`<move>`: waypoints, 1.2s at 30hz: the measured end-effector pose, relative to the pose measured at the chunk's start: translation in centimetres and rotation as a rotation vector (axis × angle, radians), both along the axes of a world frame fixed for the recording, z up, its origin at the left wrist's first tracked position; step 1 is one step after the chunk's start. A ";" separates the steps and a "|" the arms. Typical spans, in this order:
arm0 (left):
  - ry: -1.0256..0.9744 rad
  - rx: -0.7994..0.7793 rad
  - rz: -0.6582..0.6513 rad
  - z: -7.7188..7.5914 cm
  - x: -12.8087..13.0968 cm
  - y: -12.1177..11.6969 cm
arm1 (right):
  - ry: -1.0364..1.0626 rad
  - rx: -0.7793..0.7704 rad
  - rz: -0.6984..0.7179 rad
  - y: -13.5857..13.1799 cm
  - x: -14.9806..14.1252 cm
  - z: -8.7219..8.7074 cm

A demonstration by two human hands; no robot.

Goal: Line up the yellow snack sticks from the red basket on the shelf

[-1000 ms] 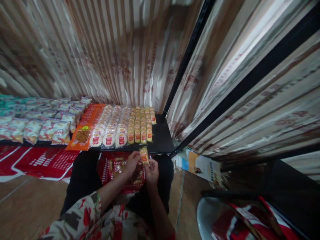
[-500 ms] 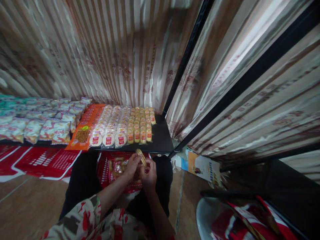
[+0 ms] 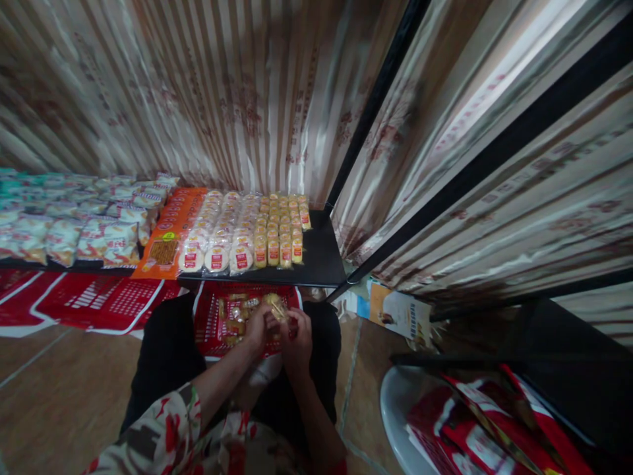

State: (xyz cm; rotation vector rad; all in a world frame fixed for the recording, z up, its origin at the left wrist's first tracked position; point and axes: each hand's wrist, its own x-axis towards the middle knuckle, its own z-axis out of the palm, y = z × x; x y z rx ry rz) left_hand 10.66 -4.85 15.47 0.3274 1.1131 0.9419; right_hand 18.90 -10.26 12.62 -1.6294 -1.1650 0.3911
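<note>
Above a red plastic basket [image 3: 202, 333], I hold a clear-wrapped yellow snack roll [image 3: 277, 309] between my two hands. My left hand [image 3: 256, 328] is closed on it from the left, and my right hand [image 3: 297, 340] grips it from the right. Several more wrapped yellow rolls [image 3: 235, 315] lie loose in the basket, partly hidden behind my left hand. On the black shelf [image 3: 321, 254] just beyond stand rows of similar yellow rolls [image 3: 273, 251]. Beside them are rows of round white wrapped crackers [image 3: 216, 257].
Left along the shelf lie an orange snack bag [image 3: 168, 231] and many white snack packets [image 3: 109, 241]. Black posts [image 3: 368, 125] rise before a striped curtain [image 3: 222, 99]. Red bags [image 3: 99, 300] lie below the shelf. A pale tub [image 3: 395, 412] with red packages stands right.
Both hands have lowered slightly toward the basket with the snack roll, which now lies lower between the fingers. The view has tipped a little, so more of the basket shows.
</note>
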 end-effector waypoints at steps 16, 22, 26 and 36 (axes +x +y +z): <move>-0.077 -0.037 -0.070 1.8 1.1 2.9 | -0.017 0.018 -0.028 2.8 1.0 0.6; -0.065 0.123 -0.115 3.2 1.9 4.1 | -0.076 0.046 -0.020 3.9 2.0 0.5; 0.077 0.224 -0.139 3.4 2.3 5.1 | -0.121 0.053 0.004 5.0 2.4 0.6; 0.159 0.318 -0.138 3.2 4.9 6.9 | -0.291 0.061 -0.146 7.7 5.0 1.6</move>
